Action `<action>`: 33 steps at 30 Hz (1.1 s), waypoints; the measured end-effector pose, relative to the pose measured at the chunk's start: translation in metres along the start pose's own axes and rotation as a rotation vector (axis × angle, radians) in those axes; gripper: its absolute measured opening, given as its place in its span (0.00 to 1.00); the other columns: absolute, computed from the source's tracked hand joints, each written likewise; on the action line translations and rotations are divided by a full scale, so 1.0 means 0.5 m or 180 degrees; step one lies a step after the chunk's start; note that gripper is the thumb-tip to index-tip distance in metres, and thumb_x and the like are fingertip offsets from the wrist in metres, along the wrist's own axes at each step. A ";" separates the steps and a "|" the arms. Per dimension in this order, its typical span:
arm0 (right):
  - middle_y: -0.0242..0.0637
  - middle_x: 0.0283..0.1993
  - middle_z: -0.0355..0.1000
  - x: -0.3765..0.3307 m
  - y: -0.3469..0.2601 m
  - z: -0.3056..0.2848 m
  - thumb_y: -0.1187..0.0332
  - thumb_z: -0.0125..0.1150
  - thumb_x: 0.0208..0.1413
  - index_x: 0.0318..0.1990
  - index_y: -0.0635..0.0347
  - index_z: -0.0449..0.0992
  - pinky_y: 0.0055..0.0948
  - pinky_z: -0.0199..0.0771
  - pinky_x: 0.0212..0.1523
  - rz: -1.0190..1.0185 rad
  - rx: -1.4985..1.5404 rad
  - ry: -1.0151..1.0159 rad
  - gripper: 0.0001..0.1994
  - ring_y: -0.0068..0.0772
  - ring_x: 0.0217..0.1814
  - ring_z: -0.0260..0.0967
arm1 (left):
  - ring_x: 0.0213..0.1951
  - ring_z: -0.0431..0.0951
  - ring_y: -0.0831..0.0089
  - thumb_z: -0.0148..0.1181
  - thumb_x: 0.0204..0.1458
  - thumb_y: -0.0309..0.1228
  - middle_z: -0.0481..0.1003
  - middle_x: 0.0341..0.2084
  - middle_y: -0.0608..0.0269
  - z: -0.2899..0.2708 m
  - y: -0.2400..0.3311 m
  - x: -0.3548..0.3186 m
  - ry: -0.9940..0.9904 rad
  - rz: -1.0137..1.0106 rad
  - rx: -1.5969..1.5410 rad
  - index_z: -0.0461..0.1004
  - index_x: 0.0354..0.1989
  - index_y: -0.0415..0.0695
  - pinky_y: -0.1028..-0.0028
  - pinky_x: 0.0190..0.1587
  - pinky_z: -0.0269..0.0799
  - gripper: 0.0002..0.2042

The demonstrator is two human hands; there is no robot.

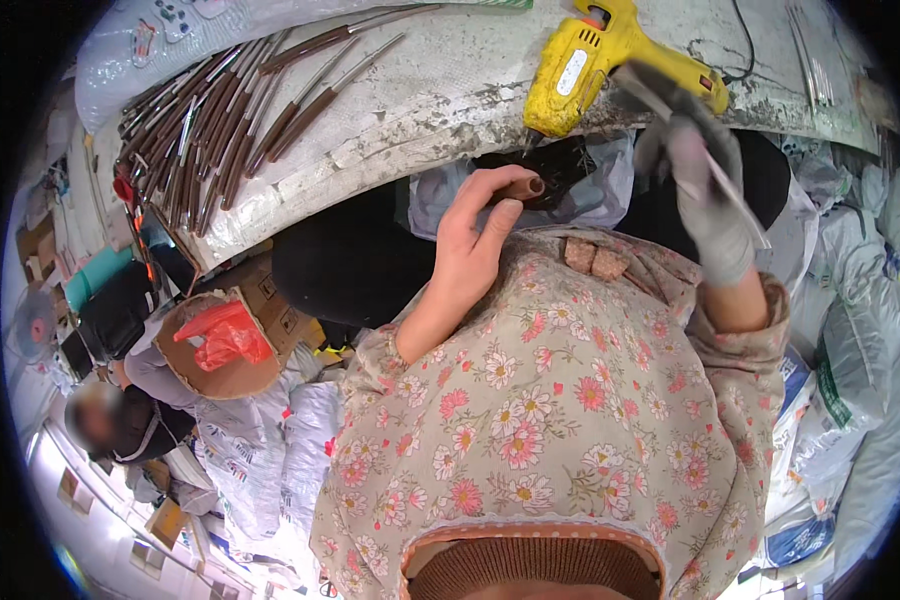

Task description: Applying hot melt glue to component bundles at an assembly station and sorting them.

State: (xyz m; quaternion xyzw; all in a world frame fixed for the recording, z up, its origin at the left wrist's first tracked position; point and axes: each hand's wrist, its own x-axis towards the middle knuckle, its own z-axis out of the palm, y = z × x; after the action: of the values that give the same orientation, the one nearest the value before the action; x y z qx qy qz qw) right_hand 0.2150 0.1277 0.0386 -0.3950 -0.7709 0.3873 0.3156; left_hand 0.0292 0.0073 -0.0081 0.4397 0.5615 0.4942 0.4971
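My bare left hand (470, 225) is closed around a short brown hollow tube (526, 188), whose open end points right. My right hand (705, 190) wears a grey glove and is smeared by motion. It grips a long thin pale rod (728, 184) that slants through the fist, also blurred. Just beyond it, a yellow glue gun (568, 80) lies on the bench with its nozzle toward me. Beneath my left hand, between my knees, hangs a pale plastic bag (610, 185) with dark material inside.
Many metal rods with brown handles (240, 110) lie in a pile at the bench's left. Several thin bare rods (808, 55) rest at the far right. A cardboard box (235, 385) with a red bag (225, 335) stands lower left. White sacks (850, 350) crowd the right side.
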 end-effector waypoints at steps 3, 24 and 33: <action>0.41 0.29 0.73 -0.039 -0.042 0.021 0.45 0.43 0.55 0.43 0.68 0.71 0.15 0.61 0.18 0.1544 0.2314 -0.0227 0.29 0.19 0.17 0.61 | 0.39 0.70 0.71 0.50 0.51 0.25 0.71 0.35 0.59 -0.003 0.009 0.001 -0.0040 -0.0038 -0.0039 0.69 0.41 0.39 0.75 0.45 0.63 0.09; 0.33 0.24 0.70 -0.050 -0.047 -0.021 0.69 0.58 0.50 0.39 0.65 0.72 0.19 0.69 0.25 0.0805 0.2161 -0.0345 0.11 0.19 0.25 0.67 | 0.33 0.67 0.65 0.57 0.42 0.26 0.71 0.29 0.65 0.003 0.040 0.009 0.0014 0.1178 0.1817 0.73 0.38 0.45 0.70 0.37 0.58 0.12; 0.25 0.20 0.64 -0.075 0.017 0.065 0.49 0.55 0.51 0.28 0.60 0.70 0.18 0.61 0.25 0.2632 0.2191 -0.1257 0.20 0.17 0.24 0.60 | 0.30 0.68 0.67 0.60 0.39 0.29 0.70 0.28 0.67 0.009 0.054 0.021 -0.0019 0.1236 0.2686 0.73 0.38 0.46 0.70 0.34 0.60 0.14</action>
State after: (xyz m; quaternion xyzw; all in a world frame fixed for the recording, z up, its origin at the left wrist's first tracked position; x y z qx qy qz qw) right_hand 0.2108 0.0880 0.0085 -0.4584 -0.4262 0.7737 0.0982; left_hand 0.0325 0.0216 0.0174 0.7019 0.6195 0.3051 0.1746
